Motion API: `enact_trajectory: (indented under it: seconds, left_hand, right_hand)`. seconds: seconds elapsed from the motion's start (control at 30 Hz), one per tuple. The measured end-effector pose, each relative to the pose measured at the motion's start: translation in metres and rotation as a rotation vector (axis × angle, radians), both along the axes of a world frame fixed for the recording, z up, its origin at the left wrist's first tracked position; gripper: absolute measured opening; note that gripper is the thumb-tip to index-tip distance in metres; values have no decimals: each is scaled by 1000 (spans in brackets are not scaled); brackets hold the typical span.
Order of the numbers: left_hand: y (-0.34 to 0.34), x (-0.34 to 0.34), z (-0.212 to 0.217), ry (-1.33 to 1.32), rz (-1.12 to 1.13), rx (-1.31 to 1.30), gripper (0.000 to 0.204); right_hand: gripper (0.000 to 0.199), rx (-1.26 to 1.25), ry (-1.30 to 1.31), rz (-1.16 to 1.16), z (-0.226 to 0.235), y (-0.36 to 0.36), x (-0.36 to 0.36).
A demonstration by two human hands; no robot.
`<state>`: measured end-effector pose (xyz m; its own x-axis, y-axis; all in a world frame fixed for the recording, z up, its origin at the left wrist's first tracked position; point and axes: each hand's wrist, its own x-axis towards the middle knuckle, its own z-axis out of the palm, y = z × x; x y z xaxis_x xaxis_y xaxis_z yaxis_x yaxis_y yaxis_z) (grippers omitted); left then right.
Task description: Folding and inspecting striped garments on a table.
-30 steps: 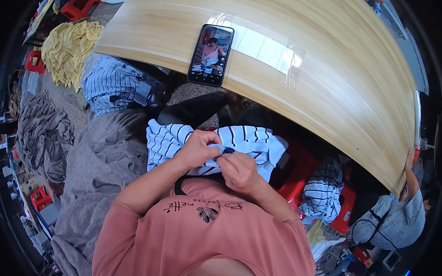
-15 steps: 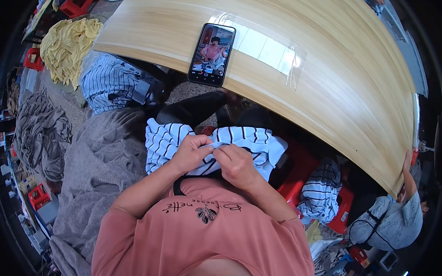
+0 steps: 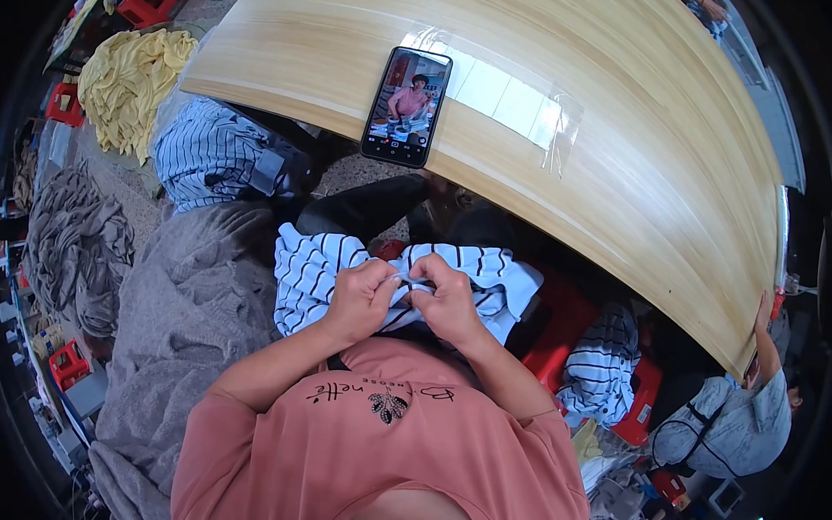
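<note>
Across my lap lies a light-blue knit garment [image 3: 312, 258] with dark stripes, bunched up. My left hand [image 3: 359, 302] pinches a folded edge of it between thumb and fingers. Just to the right, my right hand [image 3: 446, 302] is also closed on that edge, thumb and fingers bent round it. The two hands are close together, and a short stretch of cloth between them bows into a small gap. Fingertips and the cloth inside them are partly hidden.
Ahead is a wooden table [image 3: 620, 175] with a phone [image 3: 407, 108] near its edge. A grey fabric heap [image 3: 195, 298] lies left, beyond it a yellow pile [image 3: 133, 85]. Striped garments [image 3: 603, 367] rest on a red stool [image 3: 648, 396] at right, near another person [image 3: 731, 422].
My right hand has turned and risen slightly, its thumb side now facing up. My left hand has turned a little too. The cloth edge between them has spread into a small gap.
</note>
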<state>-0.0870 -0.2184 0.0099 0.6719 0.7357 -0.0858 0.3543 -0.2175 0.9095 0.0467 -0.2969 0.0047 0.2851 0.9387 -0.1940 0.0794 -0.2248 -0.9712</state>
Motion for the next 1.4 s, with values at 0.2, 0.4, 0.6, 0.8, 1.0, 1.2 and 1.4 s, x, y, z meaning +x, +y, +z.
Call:
enact_trajectory:
  seconds: [0.2,0.4,0.6,0.8,1.0,1.2,1.4]
  left_hand:
    - [-7,4,-7,-46,111,133,3]
    - [-5,7,-15,-71,122,357,2]
    - [-6,10,-18,-17,11,468,3]
    - [-2,-1,-5,-38,160,357,3]
    - [-1,-3,9,59,-18,361,10]
    - [9,46,22,216,-396,295,16]
    - [10,54,4,169,-326,-75,7]
  right_hand:
    - [14,93,-163,-69,-11,1,-6]
    - [16,201,-309,-150,-22,3,-13]
    - [18,162,-341,-201,-41,11,-12]
    - [32,470,-752,-238,-15,1,-1]
    - [27,470,-933,-194,-13,-33,9]
    - [31,540,-958,-123,-9,-53,16]
    - [25,562,-783,-185,-7,-61,21]
